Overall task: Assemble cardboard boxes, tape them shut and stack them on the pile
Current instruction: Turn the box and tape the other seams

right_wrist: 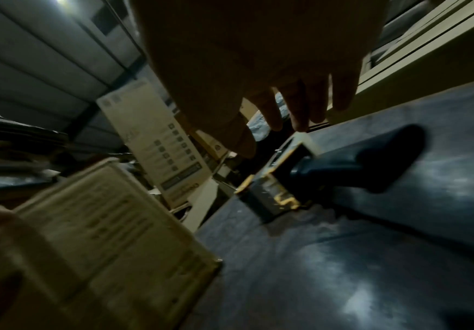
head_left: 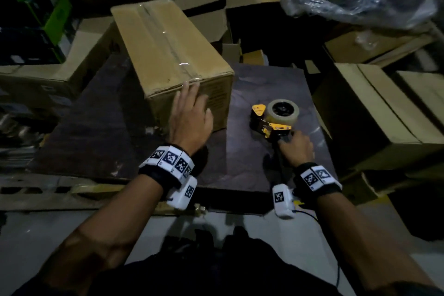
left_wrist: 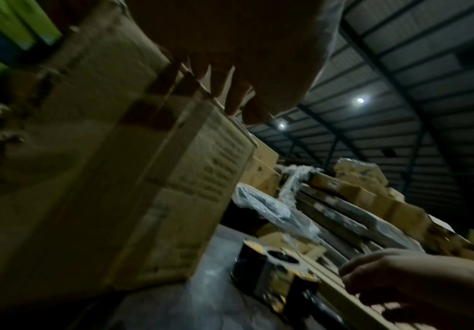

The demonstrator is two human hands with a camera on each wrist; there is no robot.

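Sealed cardboard box [head_left: 168,55] and tape dispenser [head_left: 274,118] lying side by side on the dark surface [head_left: 252,156].

The box's top seam carries clear tape. Left hand [head_left: 189,118] lies against the box's near upper edge, fingers [left_wrist: 230,89] straight and slightly spread, holding nothing. Right hand [head_left: 296,149] hovers just over the dispenser's black handle [right_wrist: 371,160]; its fingers [right_wrist: 300,107] are extended, loosely parted and clear of the handle in the wrist view. Other cardboard boxes [head_left: 374,113] stand around the surface.
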